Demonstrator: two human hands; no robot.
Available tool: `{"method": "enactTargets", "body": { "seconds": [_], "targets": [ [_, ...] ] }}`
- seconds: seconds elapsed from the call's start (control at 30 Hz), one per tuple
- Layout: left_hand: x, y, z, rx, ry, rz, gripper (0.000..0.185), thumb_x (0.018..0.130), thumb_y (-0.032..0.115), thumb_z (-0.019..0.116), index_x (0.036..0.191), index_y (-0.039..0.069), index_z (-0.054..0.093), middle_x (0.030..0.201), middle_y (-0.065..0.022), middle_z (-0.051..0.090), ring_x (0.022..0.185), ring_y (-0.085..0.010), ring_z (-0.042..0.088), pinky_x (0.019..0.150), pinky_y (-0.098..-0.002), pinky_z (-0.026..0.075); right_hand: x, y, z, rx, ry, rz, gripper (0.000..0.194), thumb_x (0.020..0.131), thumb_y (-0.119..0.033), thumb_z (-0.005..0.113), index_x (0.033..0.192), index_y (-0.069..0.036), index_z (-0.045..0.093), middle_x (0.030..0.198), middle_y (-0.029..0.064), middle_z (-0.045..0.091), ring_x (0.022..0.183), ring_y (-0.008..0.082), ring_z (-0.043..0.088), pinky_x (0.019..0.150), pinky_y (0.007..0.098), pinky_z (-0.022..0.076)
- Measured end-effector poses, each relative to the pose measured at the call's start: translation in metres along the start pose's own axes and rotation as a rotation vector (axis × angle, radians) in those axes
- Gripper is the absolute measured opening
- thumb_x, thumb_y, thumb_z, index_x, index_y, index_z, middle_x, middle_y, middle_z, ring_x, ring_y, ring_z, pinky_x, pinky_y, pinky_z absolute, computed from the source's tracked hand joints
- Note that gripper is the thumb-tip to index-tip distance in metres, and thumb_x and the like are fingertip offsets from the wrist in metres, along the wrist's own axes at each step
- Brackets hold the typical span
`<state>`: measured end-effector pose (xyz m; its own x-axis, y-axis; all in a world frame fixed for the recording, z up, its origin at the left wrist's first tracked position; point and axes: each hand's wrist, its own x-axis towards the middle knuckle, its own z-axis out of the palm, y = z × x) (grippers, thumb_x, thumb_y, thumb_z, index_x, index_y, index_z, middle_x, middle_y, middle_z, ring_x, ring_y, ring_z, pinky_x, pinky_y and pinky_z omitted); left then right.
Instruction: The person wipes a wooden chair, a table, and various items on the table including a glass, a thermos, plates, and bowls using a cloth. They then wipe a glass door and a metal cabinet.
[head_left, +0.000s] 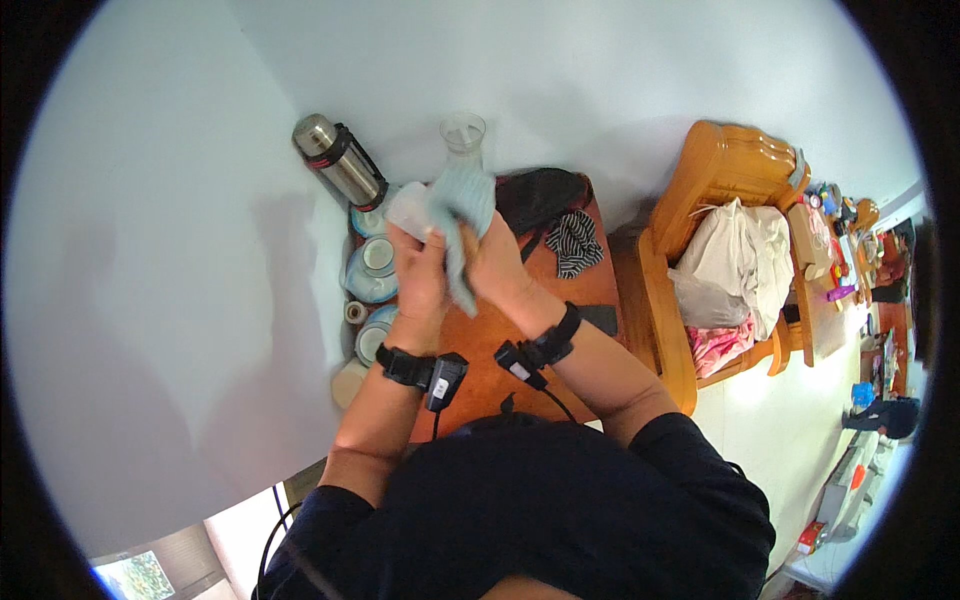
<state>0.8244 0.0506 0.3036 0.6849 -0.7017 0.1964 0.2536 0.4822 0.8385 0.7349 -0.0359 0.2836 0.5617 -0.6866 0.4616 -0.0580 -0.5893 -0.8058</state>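
Note:
Both my hands are raised together over a reddish wooden table (480, 367). My left hand (420, 274) grips a whitish rounded object (412, 212), blurred, whose kind I cannot tell. In my right hand (493, 259) is a pale blue cloth (463, 196), bunched up and hanging down between the hands, blurred as well. The cloth touches or overlaps the whitish object. Just beyond the cloth stands a clear glass vessel (463, 135) with a flared rim, its lower part hidden. Both wrists wear black straps with small devices and cables.
A steel thermos (341, 163), several upturned blue-and-white bowls (373, 268) and a small roll (355, 312) line the wall at left. A black bag (544, 199) and a striped cloth (576, 244) lie at right. Beyond stands a wooden chair (667, 322) holding fabrics.

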Motion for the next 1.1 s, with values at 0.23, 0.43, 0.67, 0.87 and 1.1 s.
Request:
{"method": "enactTargets", "body": {
  "seconds": [0.23, 0.43, 0.67, 0.87, 1.1],
  "targets": [
    [0.009, 0.011, -0.011, -0.026, 0.079, -0.055, 0.047, 0.096, 0.005, 0.060, 0.139, 0.006, 0.041, 0.131, -0.0103, 0.055, 0.116, -0.0218, 0.056, 0.100, -0.0389, 0.048, -0.027, 0.020, -0.003, 0.277, -0.111, 0.072, 0.049, 0.089, -0.028, 0.063, 0.128, 0.001, 0.056, 0.110, 0.0222, 0.065, 0.101, 0.0445, 0.061, 0.087, 0.0466, 0.0488],
    [0.006, 0.000, 0.005, 0.042, 0.151, -0.028, 0.038, 0.095, 0.000, 0.058, 0.131, 0.005, 0.047, 0.124, -0.0067, 0.059, 0.110, -0.0204, 0.059, 0.096, -0.0350, 0.050, -0.005, 0.009, 0.010, 0.068, 0.043, -0.067, 0.047, 0.092, -0.033, 0.058, 0.123, 0.002, 0.058, 0.111, 0.0226, 0.063, 0.102, 0.0452, 0.058, 0.092, 0.0494, 0.0461],
    [0.006, -0.005, -0.011, -0.049, 0.220, -0.156, 0.038, 0.092, 0.006, 0.065, 0.127, 0.003, 0.049, 0.114, -0.0081, 0.059, 0.104, -0.0214, 0.060, 0.090, -0.0386, 0.051, -0.040, 0.054, 0.023, 0.408, 0.053, 0.143, 0.040, 0.094, -0.027, 0.061, 0.123, 0.001, 0.059, 0.115, 0.0151, 0.064, 0.106, 0.0263, 0.062, 0.091, 0.0394, 0.0498],
    [0.004, -0.028, -0.034, 0.105, -0.100, -0.261, 0.058, 0.082, 0.003, 0.075, 0.135, 0.003, 0.050, 0.127, -0.0088, 0.058, 0.114, -0.0206, 0.058, 0.099, -0.0354, 0.047, -0.024, 0.098, 0.009, 1.038, -0.143, 0.724, 0.040, 0.098, -0.028, 0.061, 0.126, 0.000, 0.059, 0.113, 0.0079, 0.066, 0.101, 0.0190, 0.064, 0.088, 0.0347, 0.0520],
    [0.010, -0.055, -0.042, 0.584, -0.257, -0.106, 0.062, 0.079, 0.011, 0.080, 0.134, 0.002, 0.052, 0.125, -0.0122, 0.063, 0.115, -0.0238, 0.061, 0.098, -0.0368, 0.048, -0.015, 0.113, 0.021, 1.169, -0.039, 0.634, 0.041, 0.099, -0.027, 0.060, 0.131, -0.002, 0.056, 0.116, 0.0071, 0.065, 0.105, 0.0199, 0.063, 0.091, 0.0339, 0.0511]
  ]
}}
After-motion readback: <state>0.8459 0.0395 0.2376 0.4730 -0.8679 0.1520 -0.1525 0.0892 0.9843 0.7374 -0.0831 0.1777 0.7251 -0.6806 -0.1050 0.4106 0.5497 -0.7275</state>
